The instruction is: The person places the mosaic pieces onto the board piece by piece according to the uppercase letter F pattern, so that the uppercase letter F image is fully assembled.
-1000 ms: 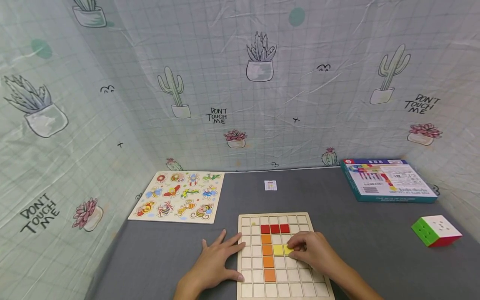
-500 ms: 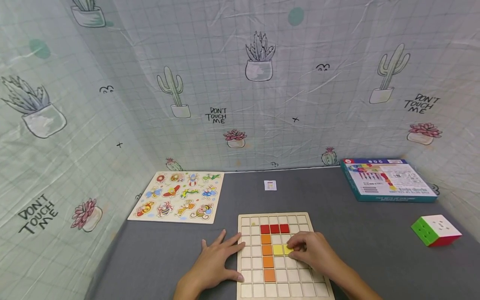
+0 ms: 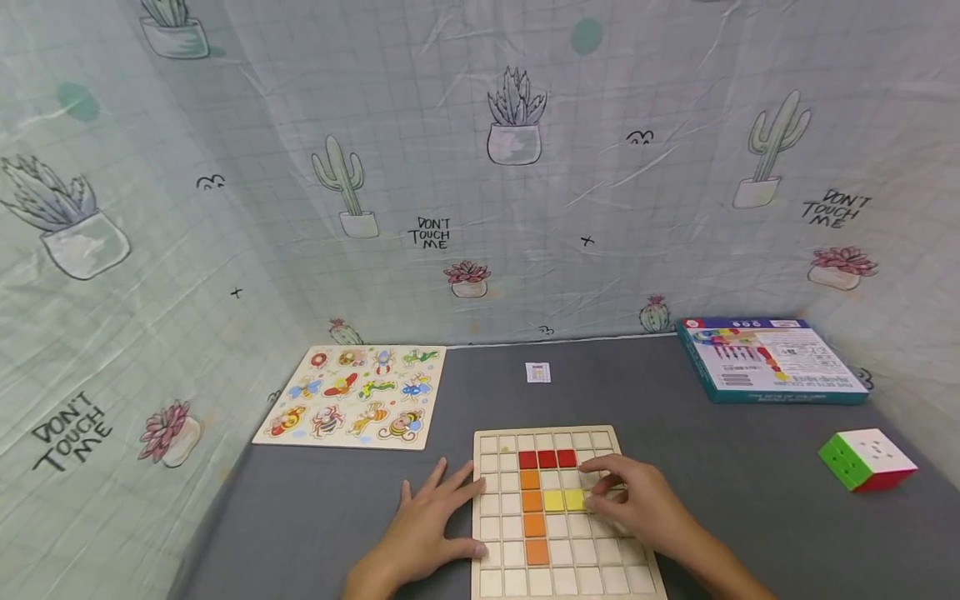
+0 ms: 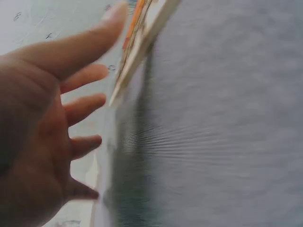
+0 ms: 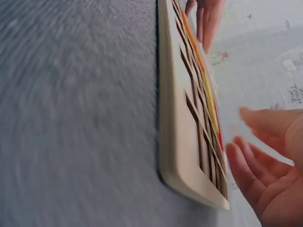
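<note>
A wooden grid board (image 3: 583,580) lies on the grey table, its cells holding square tiles. Red tiles (image 3: 547,459) form a short row, orange tiles (image 3: 533,525) run down a column, and two yellow tiles (image 3: 553,500) sit side by side. With fingers spread, my left hand (image 3: 427,525) touches the board's left edge with its fingertips and thumb. My right hand (image 3: 641,500) hovers over the board's right side, thumb beside the right-hand yellow tile (image 3: 574,499). In the right wrist view its thumb and fingers (image 5: 244,172) are apart, with nothing between them.
A wooden insect puzzle (image 3: 352,396) lies at the back left, and a small printed card (image 3: 537,372) at the back middle. A flat boxed set (image 3: 772,360) is at the back right, with a puzzle cube (image 3: 867,460) in front. Patterned cloth walls (image 3: 405,183) enclose the table.
My right hand has let go of the right-hand yellow tile, its thumb and fingers parting and drawing slightly right. That tile shows fully. My left hand stays at the board's edge.
</note>
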A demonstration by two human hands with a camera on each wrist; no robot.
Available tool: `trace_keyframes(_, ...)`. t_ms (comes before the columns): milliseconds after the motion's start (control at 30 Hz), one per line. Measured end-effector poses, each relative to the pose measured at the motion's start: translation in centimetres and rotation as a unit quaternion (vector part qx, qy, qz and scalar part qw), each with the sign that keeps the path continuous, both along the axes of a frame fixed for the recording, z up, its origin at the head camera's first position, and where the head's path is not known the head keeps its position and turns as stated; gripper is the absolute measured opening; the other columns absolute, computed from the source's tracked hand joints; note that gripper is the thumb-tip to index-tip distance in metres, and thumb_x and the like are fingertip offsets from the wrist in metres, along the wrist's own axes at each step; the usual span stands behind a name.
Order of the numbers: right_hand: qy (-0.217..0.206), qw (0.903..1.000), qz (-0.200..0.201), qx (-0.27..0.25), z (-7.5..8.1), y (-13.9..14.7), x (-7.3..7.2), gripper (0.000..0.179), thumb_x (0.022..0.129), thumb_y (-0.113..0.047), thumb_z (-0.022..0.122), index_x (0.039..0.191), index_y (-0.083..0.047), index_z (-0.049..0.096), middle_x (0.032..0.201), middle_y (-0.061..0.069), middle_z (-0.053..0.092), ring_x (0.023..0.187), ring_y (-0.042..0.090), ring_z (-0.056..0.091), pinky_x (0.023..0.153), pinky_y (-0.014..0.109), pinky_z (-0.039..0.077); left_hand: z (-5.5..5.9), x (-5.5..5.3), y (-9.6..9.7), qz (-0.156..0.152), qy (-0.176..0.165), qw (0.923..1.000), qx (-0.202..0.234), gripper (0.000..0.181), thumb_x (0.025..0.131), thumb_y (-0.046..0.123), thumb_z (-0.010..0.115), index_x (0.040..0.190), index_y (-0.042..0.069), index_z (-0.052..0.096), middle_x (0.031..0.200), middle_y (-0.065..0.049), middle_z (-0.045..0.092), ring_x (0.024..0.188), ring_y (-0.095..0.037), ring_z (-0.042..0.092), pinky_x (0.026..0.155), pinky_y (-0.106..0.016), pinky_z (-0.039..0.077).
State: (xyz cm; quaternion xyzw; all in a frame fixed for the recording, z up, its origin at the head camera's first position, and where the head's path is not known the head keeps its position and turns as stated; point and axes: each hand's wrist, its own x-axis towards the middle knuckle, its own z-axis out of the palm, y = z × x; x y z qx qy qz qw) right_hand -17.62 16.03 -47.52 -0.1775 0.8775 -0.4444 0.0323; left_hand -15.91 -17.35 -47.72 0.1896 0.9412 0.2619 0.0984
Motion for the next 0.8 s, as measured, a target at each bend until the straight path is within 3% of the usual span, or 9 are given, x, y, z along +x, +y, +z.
trace_keyframes(100, 0.054, 0.9979, -0.032, 0.015, 0.9, 0.5, 0.0, 0.044, 0.088, -0.024, 0.080, 0.129, -0.013, 0.068, 0.125, 0.008, 0.070, 0.091, 0.011, 0.069, 0.071, 0.024, 0.059, 1.0, 0.0, -0.4, 0.018, 0.044, 0.9983, 0.035, 0.083, 0.080, 0.059, 0.077, 0.152, 0.026, 0.051, 0.165, -0.005, 0.040, 0.156, -0.049, 0.023, 0.107, -0.090, 0.010)
trace_keyframes(200, 0.120, 0.9906, -0.050, 0.043, 2.3, 1.2, -0.6, 0.053, 0.089, -0.029, 0.080, 0.138, -0.016, 0.063, 0.140, 0.009, 0.063, 0.114, 0.027, 0.067, 0.084, 0.039, 0.061, 2.8, -0.5, -0.7, 0.027, 0.102, 0.9924, 0.063, 0.079, 0.085, 0.054, 0.076, 0.154, 0.030, 0.047, 0.166, -0.002, 0.039, 0.157, -0.043, 0.025, 0.115, -0.082, 0.016)
trace_keyframes(300, 0.170, 0.9822, -0.051, 0.061, 4.1, 2.0, -1.6, 0.063, 0.089, -0.029, 0.080, 0.146, -0.015, 0.056, 0.155, 0.013, 0.051, 0.136, 0.039, 0.054, 0.100, 0.060, 0.051, 4.9, -1.4, -1.0, 0.017, 0.161, 0.9828, 0.089, 0.079, 0.089, 0.048, 0.075, 0.158, 0.033, 0.040, 0.167, 0.001, 0.036, 0.158, -0.038, 0.026, 0.120, -0.074, 0.022)
trace_keyframes(400, 0.187, 0.9786, -0.042, 0.076, 6.4, 2.9, -3.0, 0.073, 0.089, -0.031, 0.079, 0.153, -0.017, 0.048, 0.162, 0.016, 0.040, 0.146, 0.047, 0.039, 0.104, 0.073, 0.038, 7.2, -2.7, -1.3, 0.000, 0.210, 0.9726, 0.099, 0.081, 0.090, 0.043, 0.074, 0.160, 0.033, 0.035, 0.168, 0.003, 0.034, 0.159, -0.035, 0.025, 0.123, -0.069, 0.021)
trace_keyframes(600, 0.202, 0.9699, -0.017, 0.134, 11.2, 4.0, -6.1, 0.083, 0.088, -0.040, 0.079, 0.158, -0.021, 0.040, 0.169, 0.013, 0.029, 0.154, 0.046, 0.027, 0.111, 0.077, 0.029, 11.8, -6.1, -1.8, -0.011, 0.274, 0.9609, 0.039, 0.083, 0.092, 0.062, 0.063, 0.162, 0.033, 0.029, 0.170, 0.008, 0.027, 0.162, -0.032, 0.013, 0.122, -0.075, 0.011)
trace_keyframes(800, 0.254, 0.9407, 0.017, 0.224, 14.6, 4.4, -9.5, 0.086, 0.087, -0.049, 0.077, 0.159, -0.022, 0.038, 0.170, 0.011, 0.028, 0.157, 0.043, 0.023, 0.119, 0.075, 0.019, 15.4, -10.2, -2.7, -0.032, 0.323, 0.9444, -0.053, 0.090, 0.089, 0.085, 0.036, 0.163, 0.036, 0.023, 0.172, 0.006, 0.023, 0.163, -0.032, 0.006, 0.121, -0.078, 0.004)
